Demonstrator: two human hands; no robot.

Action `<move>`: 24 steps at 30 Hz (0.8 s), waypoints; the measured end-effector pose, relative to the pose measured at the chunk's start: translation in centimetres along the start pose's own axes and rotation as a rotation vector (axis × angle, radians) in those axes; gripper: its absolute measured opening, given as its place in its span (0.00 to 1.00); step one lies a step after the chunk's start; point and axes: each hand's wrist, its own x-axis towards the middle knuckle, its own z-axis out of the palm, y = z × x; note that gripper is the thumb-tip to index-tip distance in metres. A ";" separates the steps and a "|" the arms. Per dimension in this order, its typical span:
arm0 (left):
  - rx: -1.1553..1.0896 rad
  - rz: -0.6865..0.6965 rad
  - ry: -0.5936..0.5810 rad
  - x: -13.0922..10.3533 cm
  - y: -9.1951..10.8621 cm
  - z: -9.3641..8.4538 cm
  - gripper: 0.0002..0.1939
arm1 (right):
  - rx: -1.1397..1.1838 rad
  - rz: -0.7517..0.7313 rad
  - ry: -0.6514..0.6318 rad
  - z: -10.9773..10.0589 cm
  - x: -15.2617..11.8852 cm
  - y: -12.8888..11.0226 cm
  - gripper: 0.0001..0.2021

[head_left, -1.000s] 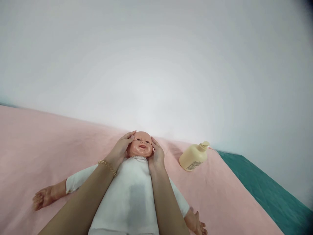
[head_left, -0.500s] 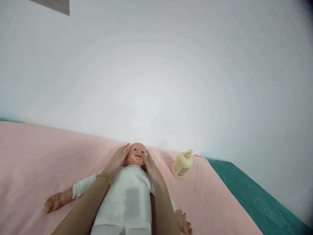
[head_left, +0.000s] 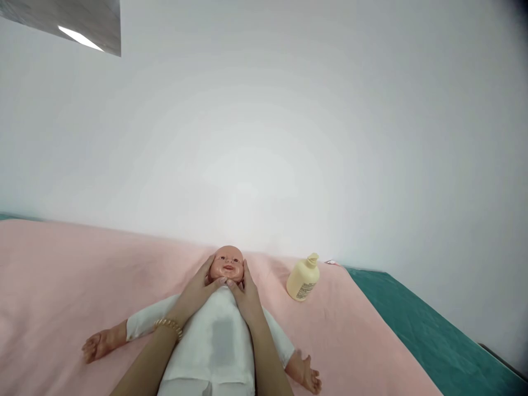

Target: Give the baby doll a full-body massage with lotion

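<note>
Nearest, a baby doll (head_left: 223,313) lies on its back along the middle of a pink sheet (head_left: 82,286), its lower body cut off by the bottom edge of the view. Its white top (head_left: 193,344) carries a grey patch (head_left: 223,342) on the front. The doll's arms spread out to both sides in white sleeves, and its bare hands rest on the sheet, fingers slightly curled.

The person's forearms reach up along both sides of the doll's torso. A gold-coloured bracelet (head_left: 168,328) circles the left wrist. The left hand (head_left: 197,292) and the right hand (head_left: 247,300) cup the doll's head (head_left: 226,264) between them: the grip is closed around it from both sides, fingers along the cheeks, thumbs meeting the chin from below. The crown is uncovered and the doll faces up.

To the right of the head, well apart from the right hand, a pale yellow pump bottle (head_left: 303,278) stands on the sheet, small print on its side. Beyond the sheet's right edge lies a green surface (head_left: 429,324). Behind everything rises a pale wall (head_left: 264,121), with a grey panel (head_left: 82,19) at upper left.
</note>
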 end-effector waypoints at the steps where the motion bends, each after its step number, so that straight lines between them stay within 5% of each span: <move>1: -0.002 0.000 -0.013 0.2 0.0 -0.1 0.47 | -0.022 -0.006 0.004 0.0 0.1 0.0 0.43; 5: -0.002 0.003 -0.052 0.8 -0.2 -0.3 0.50 | -0.075 0.009 0.042 -0.1 0.5 0.2 0.41; 15: 0.071 -0.021 0.061 1.6 -1.1 -0.7 0.50 | -0.147 0.039 -0.009 -0.7 1.1 0.0 0.43; 24: 0.242 -0.027 -0.023 1.5 -0.9 -1.5 0.47 | -0.231 0.004 -0.107 -1.7 1.4 0.5 0.40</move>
